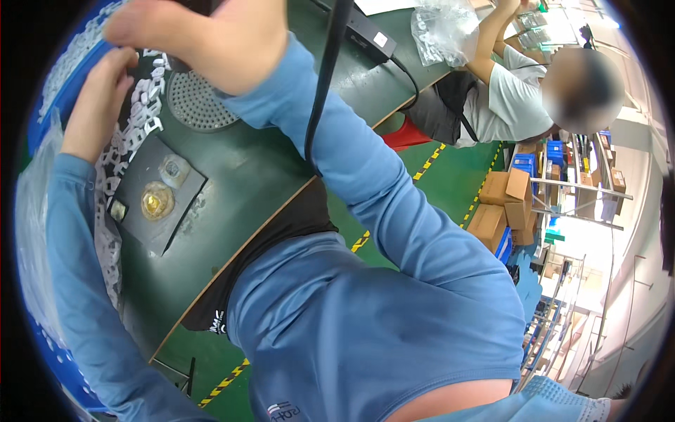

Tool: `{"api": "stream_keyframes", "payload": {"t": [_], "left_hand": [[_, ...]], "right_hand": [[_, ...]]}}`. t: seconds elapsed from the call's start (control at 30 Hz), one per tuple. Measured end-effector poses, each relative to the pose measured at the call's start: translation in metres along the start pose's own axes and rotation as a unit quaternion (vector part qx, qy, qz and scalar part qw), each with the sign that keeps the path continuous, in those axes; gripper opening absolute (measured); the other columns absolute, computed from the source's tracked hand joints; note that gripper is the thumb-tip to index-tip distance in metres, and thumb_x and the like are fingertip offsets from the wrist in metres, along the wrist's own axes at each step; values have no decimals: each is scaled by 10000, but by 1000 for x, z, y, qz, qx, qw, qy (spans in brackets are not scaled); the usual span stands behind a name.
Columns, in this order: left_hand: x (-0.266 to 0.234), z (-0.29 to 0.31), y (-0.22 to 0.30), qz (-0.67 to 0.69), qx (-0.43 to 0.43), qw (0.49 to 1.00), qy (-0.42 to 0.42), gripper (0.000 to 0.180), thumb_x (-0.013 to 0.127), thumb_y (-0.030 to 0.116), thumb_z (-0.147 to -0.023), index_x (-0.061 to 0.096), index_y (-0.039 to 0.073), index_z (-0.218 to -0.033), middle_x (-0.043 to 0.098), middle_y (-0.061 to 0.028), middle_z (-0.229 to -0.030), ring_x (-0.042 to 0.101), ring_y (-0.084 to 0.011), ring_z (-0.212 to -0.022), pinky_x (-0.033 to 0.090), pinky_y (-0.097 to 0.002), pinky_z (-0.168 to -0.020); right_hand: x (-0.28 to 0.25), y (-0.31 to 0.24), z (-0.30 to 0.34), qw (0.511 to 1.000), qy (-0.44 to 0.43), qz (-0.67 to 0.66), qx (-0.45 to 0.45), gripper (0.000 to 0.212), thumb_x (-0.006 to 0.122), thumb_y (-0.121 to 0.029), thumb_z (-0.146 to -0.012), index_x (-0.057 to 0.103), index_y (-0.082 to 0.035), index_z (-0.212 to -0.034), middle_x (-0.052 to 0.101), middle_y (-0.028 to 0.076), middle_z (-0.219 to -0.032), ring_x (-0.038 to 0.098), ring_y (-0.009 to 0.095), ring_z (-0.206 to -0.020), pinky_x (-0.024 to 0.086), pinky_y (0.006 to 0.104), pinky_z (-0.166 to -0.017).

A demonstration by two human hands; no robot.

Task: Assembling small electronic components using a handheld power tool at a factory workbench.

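Observation:
My left hand [98,105] is at the upper left, beside the rim of a blue bin [79,74]. Its fingers are curled; what they hold, if anything, is hidden. My right hand [225,42] reaches across above the table, thumb pointing left toward my left hand. The top edge of the view cuts off its other fingers. Below it sits a round grey disc [200,104] dotted with small holes. White plastic pieces [145,98] lie between my left hand and the disc. On a dark square mat [151,228] stand a round dish with yellow content [157,201] and a clear whitish one [174,171].
Small white parts [70,46] fill the blue bin, lined with clear plastic [35,204]. A black cable [325,84] hangs before my right arm. A black power adapter [370,36] and clear plastic bag [443,32] lie farther right, near a seated co-worker [510,95]. Cardboard boxes [503,200] stand beyond.

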State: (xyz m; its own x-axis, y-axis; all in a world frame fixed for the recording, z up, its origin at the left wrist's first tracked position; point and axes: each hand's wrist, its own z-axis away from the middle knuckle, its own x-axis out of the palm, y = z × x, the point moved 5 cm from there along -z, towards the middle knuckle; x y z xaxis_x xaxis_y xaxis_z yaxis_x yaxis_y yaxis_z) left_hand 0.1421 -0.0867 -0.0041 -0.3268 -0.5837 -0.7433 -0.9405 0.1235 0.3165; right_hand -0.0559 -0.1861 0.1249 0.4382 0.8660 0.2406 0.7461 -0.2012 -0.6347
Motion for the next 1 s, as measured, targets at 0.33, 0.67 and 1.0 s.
{"api": "stream_keyframes", "payload": {"t": [0.33,0.67,1.0], "left_hand": [[-39,17,156,538,-317,781,-13,658,675,-117,-823,423,-4,-1420,613,-32,-948,613,-95,-902,500,-233,-834],[-25,45,160,613,-336,715,17,480,717,-99,-842,538,-30,-1281,637,-39,-974,628,-92,-893,516,-240,-836],[-19,53,149,444,-336,827,82,96,754,62,-868,697,-13,-852,513,56,-639,415,-15,-608,321,-221,-535]], "right_hand": [[-10,7,76,894,-359,267,-13,478,828,-66,-726,700,-57,-1187,671,69,-885,652,232,-695,530,346,-602],[3,8,85,884,-382,266,-45,361,816,-40,-667,737,-26,-1019,663,70,-754,626,236,-609,490,335,-542],[-6,13,83,903,-310,285,-92,332,857,-36,-671,736,-12,-979,646,77,-709,606,207,-566,470,313,-501]]}}
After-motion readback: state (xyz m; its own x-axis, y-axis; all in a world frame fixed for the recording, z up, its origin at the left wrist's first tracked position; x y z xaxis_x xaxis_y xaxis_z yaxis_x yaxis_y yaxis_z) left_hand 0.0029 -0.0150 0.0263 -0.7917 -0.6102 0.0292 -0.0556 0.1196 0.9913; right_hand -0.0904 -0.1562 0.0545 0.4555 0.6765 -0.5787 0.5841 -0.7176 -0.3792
